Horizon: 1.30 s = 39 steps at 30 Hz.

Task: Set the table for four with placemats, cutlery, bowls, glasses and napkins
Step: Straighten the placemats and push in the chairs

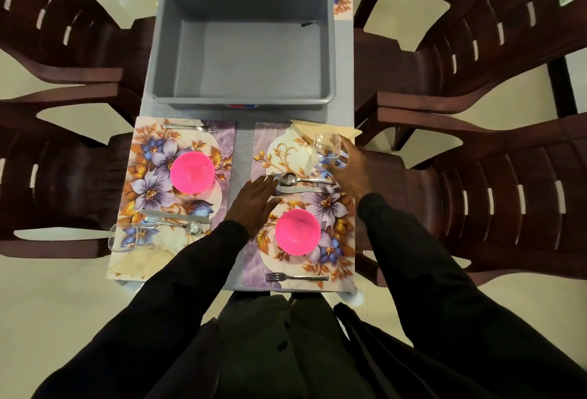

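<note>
A clear glass [327, 152] is being held by the right hand [351, 169], fingers wrapped round it, over the far right corner of the near right placemat [276, 150], beside the napkin [320, 130]. The left hand [255, 204] is being kept flat and empty. The glass should be put down straight and gently.

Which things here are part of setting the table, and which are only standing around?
Part of the job:
- clear glass held by the right hand
- left hand flat on the near-right placemat
- spoon, knife, fork
- pink bowl
- napkin

Only around:
- empty grey tub
- brown chairs
</note>
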Tool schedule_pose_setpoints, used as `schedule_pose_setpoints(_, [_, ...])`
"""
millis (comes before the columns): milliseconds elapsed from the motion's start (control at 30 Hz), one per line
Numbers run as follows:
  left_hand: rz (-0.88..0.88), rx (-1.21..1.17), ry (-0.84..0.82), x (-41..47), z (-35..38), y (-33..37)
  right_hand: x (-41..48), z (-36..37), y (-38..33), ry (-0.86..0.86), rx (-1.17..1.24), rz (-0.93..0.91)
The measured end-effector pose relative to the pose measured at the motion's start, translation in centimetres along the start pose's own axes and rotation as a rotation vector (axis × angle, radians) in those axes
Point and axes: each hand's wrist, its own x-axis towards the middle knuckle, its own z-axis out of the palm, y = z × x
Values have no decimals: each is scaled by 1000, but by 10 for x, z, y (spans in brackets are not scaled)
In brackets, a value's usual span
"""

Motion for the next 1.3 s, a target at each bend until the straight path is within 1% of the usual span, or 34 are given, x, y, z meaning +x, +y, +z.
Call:
schedule_pose_setpoints(67, [-1,-2,-1,0,-1,2,6,0,8,-1,-57,9])
schedule_pose_setpoints(167, [-3,-13,2,0,-1,1,1,2,3,-26,-4,-4])
schedule_pose_setpoints(367, [-10,-19,11,1,-5,2,-10,7,-5,-38,-44,-51])
schedule_pose_setpoints(567, [-20,-30,3,6,-8,3,-16,13,-6,-24,-37,-51])
schedule_pose_setpoints(733, [-18,-32,3,10,-10,0,-18,8,-9,-102,-59,-62])
schedule_pose_setpoints(800, [-14,-28,17,11,-11,-5,-17,-2,-4,-92,-84,-52])
schedule_pose_setpoints(833, [-10,-20,33,11,-12,-8,-16,-8,-2,-59,-100,-63])
schedule_pose_setpoints(900, [7,-2,79,13,-13,-13,-12,-20,2,6,-175,-83])
schedule_pose_setpoints(933, [22,14,108,14,-12,-16,-11,-25,0,11,-186,-67])
schedule_pose_setpoints(1000, [45,35,144,19,-12,-20,-1,-30,2,10,-332,-91])
schedule_pose_setpoints(1033, [46,34,148,23,-13,-22,9,-33,6,-17,-443,-126])
schedule_pose_setpoints(1067, [48,32,151,27,-14,-23,16,-35,7,-65,-432,-135])
schedule_pose_setpoints(1100, [49,31,156,33,-16,-24,26,-37,12,-126,-474,-164])
schedule_pose_setpoints(1167, [44,34,158,47,-20,-23,41,-38,18,-220,-648,-304])
schedule_pose_setpoints(1200, [43,39,160,54,-22,-22,48,-36,23,-238,-722,-368])
schedule_pose_setpoints(1300, [49,51,155,74,-24,-20,58,-30,26,-289,-789,-408])
